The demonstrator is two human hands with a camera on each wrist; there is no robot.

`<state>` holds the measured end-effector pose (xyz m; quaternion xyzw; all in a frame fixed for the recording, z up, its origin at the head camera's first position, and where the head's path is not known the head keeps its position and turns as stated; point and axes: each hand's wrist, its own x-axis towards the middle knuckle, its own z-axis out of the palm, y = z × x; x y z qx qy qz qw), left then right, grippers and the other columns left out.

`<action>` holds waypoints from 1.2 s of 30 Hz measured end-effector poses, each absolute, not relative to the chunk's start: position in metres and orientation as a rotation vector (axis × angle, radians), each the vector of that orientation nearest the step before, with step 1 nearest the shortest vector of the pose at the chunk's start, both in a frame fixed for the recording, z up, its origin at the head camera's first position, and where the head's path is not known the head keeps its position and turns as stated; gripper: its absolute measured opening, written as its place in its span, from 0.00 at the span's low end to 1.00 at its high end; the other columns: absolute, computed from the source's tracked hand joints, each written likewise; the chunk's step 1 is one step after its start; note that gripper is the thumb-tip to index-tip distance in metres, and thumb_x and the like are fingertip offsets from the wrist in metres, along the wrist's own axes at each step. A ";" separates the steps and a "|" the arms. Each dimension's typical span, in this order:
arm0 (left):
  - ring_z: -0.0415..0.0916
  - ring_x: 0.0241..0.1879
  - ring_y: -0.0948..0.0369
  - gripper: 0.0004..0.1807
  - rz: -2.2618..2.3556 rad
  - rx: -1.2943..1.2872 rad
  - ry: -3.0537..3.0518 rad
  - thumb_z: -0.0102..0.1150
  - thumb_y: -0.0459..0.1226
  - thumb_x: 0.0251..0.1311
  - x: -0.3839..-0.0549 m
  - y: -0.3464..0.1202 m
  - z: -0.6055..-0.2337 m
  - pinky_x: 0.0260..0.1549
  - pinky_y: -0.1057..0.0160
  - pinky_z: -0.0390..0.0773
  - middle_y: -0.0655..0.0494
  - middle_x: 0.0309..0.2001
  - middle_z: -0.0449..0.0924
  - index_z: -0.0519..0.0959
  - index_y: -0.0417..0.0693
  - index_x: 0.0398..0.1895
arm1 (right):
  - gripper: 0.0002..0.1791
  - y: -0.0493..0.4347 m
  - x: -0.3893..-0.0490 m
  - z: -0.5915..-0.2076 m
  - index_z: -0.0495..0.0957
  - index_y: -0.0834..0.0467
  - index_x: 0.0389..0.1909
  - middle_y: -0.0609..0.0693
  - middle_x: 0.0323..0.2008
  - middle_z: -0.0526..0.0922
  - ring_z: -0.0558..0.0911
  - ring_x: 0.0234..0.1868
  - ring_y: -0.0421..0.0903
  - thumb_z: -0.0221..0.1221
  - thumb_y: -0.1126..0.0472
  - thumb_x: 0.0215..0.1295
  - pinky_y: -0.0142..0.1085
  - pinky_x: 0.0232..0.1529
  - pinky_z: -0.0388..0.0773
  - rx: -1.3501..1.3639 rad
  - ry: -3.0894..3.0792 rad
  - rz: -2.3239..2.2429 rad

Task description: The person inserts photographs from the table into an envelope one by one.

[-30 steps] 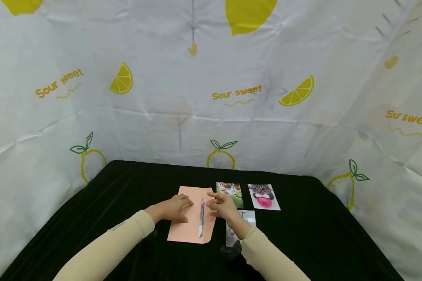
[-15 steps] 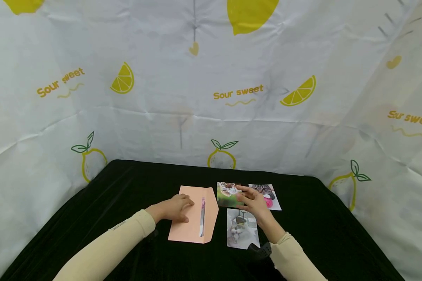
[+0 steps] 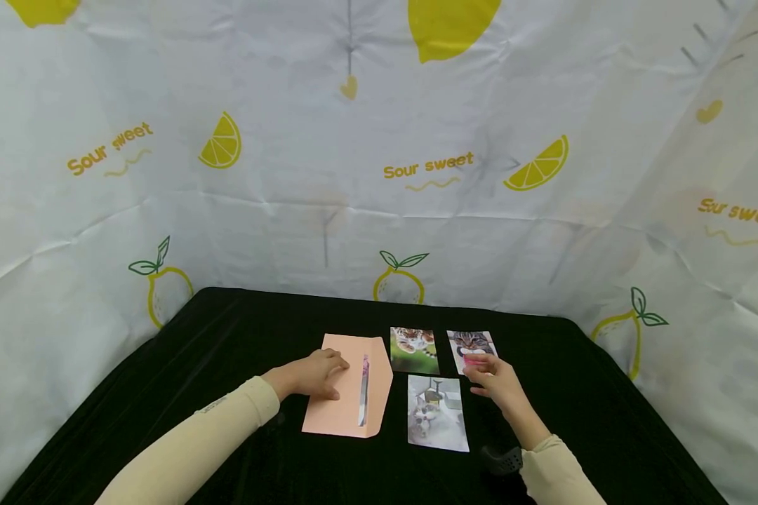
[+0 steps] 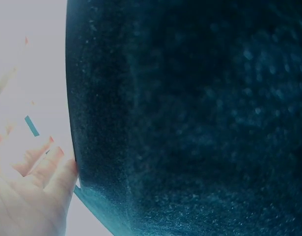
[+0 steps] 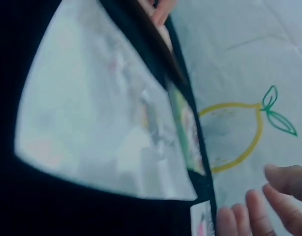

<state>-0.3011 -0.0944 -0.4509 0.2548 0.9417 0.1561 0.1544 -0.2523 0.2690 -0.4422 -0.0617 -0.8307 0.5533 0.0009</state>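
Observation:
My left hand [image 3: 309, 375] rests with spread fingers on the left part of a peach-coloured envelope [image 3: 344, 419]. Its pointed flap is unfolded to the right, and a narrow strip of a photo [image 3: 363, 393] shows at the opening. Over the lower edge of a photo of a tabby cat with a pink ball [image 3: 457, 344] hovers my right hand [image 3: 497, 382], fingers loosely bent; whether they touch it I cannot tell. In the right wrist view this hand [image 5: 266, 211] holds nothing. Overexposure washes out the left hand [image 4: 35, 191] in the left wrist view.
Between envelope and right hand lie a tiger photo [image 3: 415, 358] and, nearer me, a greyish-white photo [image 3: 436, 421]. Dark cloth [image 3: 278, 315] covers the table. A white lemon-print curtain [image 3: 290, 231] hangs behind it. A black strap piece [image 3: 502, 461] sits below my right wrist.
My right hand has moved from the envelope's flap rightward, past the tiger photo, to the tabby cat photo. The flap lies fully in view now. My left hand has stayed put.

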 end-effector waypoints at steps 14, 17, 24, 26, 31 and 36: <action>0.55 0.71 0.46 0.30 0.464 0.726 2.697 0.68 0.46 0.56 -0.298 -0.094 -0.449 0.67 0.46 0.62 0.45 0.71 0.60 0.73 0.51 0.63 | 0.30 0.268 -0.248 -0.465 0.65 0.73 0.59 0.59 0.35 0.78 0.81 0.32 0.45 0.66 0.70 0.57 0.44 0.36 0.83 -0.211 -2.769 1.712; 0.55 0.71 0.46 0.30 0.465 0.717 2.697 0.68 0.46 0.56 -0.299 -0.094 -0.449 0.67 0.45 0.62 0.45 0.71 0.59 0.73 0.52 0.62 | 0.31 0.266 -0.248 -0.467 0.66 0.73 0.59 0.58 0.34 0.77 0.79 0.30 0.44 0.67 0.71 0.54 0.43 0.34 0.83 -0.219 -2.775 1.690; 0.54 0.72 0.46 0.30 0.461 0.716 2.705 0.68 0.46 0.56 -0.300 -0.094 -0.451 0.67 0.45 0.62 0.45 0.71 0.59 0.73 0.52 0.62 | 0.34 0.265 -0.248 -0.469 0.68 0.71 0.58 0.61 0.38 0.78 0.79 0.31 0.46 0.70 0.70 0.50 0.41 0.33 0.81 -0.220 -2.807 1.617; 0.55 0.71 0.46 0.30 0.461 0.719 2.709 0.68 0.46 0.56 -0.300 -0.094 -0.451 0.66 0.45 0.63 0.45 0.71 0.59 0.73 0.51 0.62 | 0.35 0.265 -0.248 -0.470 0.69 0.71 0.58 0.61 0.39 0.79 0.79 0.31 0.46 0.71 0.69 0.48 0.40 0.33 0.81 -0.216 -2.823 1.575; 0.55 0.71 0.46 0.30 0.465 0.724 2.711 0.68 0.46 0.56 -0.299 -0.094 -0.451 0.66 0.46 0.63 0.45 0.71 0.60 0.73 0.51 0.62 | 0.36 0.263 -0.247 -0.470 0.71 0.69 0.57 0.60 0.38 0.79 0.78 0.30 0.46 0.73 0.68 0.45 0.37 0.31 0.78 -0.233 -2.863 1.475; 0.56 0.71 0.46 0.30 0.456 0.718 2.715 0.68 0.47 0.56 -0.299 -0.095 -0.452 0.66 0.45 0.63 0.45 0.71 0.60 0.73 0.52 0.62 | 0.35 0.261 -0.247 -0.470 0.72 0.67 0.56 0.59 0.39 0.80 0.78 0.30 0.46 0.74 0.68 0.44 0.37 0.30 0.76 -0.229 -2.910 1.390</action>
